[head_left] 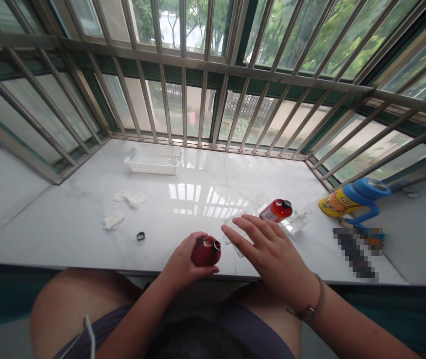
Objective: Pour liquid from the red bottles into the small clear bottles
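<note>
My left hand (186, 259) is wrapped around a dark red bottle (204, 252) near the counter's front edge. Its narrow neck is uncapped and points up toward the right. Fingers spread, my right hand (269, 244) hovers to the right of that bottle, with nothing visible in it. Just beyond the right fingers, a second red bottle (275, 211) with a black cap and a pale label stands or leans; its lower part is partly hidden. A small black ring-shaped cap (140, 237) lies left of my left hand.
Crumpled white tissues (132, 199) lie at the left, and a white plastic basket (155, 160) sits near the barred window. Clear plastic packaging (297, 222) rests beside the second bottle. At the right are a blue-and-yellow tumbler (351, 199) and a blurred dark object (355, 253).
</note>
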Tool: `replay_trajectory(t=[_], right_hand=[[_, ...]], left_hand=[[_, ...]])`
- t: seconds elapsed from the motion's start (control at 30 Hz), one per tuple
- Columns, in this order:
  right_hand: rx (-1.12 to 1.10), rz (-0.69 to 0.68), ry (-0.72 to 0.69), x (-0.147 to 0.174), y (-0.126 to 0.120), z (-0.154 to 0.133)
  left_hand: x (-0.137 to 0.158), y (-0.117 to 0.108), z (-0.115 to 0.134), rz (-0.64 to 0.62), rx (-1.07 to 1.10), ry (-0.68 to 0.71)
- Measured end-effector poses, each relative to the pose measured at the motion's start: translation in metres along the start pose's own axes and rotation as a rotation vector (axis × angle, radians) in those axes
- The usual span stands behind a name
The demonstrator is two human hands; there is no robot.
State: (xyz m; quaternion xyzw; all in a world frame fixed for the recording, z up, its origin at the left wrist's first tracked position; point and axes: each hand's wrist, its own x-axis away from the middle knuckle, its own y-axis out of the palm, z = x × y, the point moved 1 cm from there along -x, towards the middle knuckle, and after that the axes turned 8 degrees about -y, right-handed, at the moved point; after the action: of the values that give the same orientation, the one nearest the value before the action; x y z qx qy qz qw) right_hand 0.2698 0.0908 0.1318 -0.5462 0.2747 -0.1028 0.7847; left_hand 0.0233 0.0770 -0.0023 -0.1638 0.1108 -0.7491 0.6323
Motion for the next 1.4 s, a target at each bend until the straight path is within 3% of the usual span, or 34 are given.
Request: replay_trajectory(t=[1.4], right_hand=[[0.083,0.011,-0.142,-0.014,-0.007,0.0]], left_hand=[[0.0,0.0,-0.001,0.019,0.018,0.009]])
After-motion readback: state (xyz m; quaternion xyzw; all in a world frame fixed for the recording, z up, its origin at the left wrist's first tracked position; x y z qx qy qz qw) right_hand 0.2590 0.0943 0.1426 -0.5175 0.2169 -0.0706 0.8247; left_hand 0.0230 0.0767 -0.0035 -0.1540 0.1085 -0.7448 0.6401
